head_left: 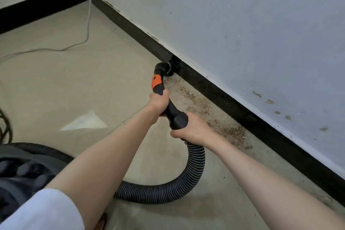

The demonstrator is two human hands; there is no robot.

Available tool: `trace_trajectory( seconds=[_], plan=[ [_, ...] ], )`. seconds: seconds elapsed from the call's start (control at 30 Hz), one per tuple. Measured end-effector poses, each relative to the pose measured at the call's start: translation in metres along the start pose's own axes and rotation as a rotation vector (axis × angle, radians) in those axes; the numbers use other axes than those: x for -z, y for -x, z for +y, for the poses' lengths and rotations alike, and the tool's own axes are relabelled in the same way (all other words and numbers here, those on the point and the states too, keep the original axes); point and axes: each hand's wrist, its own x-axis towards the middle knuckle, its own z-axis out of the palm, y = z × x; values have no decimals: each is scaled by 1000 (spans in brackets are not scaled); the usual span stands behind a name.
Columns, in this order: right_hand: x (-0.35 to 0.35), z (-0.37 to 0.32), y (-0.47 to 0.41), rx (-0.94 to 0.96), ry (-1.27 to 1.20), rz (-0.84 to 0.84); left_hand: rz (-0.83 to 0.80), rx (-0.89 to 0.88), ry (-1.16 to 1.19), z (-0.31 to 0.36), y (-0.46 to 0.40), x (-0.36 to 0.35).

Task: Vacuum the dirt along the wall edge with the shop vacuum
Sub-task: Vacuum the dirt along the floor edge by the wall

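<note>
The black vacuum handle [172,111] with an orange collar [156,82] slants up toward the wall. Its nozzle [164,68] touches the floor at the foot of the black baseboard [220,95]. My left hand [158,102] grips the handle just below the orange collar. My right hand [192,129] grips the thick cuff where the ribbed hose [194,170] begins. Brown dirt [214,117] lies in a strip along the baseboard, from the nozzle back toward me. The hose loops down and left to the shop vacuum's dark body [24,172] at the lower left.
A grey power cord [87,30] hangs down the wall corner and trails left across the beige tiled floor [74,80]. Dark cable loops [5,127] sit at the left edge. The stained white wall [242,24] runs diagonally on the right.
</note>
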Motion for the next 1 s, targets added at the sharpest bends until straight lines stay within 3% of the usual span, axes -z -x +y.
trace_trajectory(
  seconds=[0.43, 1.0],
  plan=[
    [-27, -11, 35, 104, 163, -212, 252, 103, 44, -60, 41, 45],
    [-21, 12, 58, -23, 18, -76, 97, 36, -46, -49, 45, 8]
  ],
)
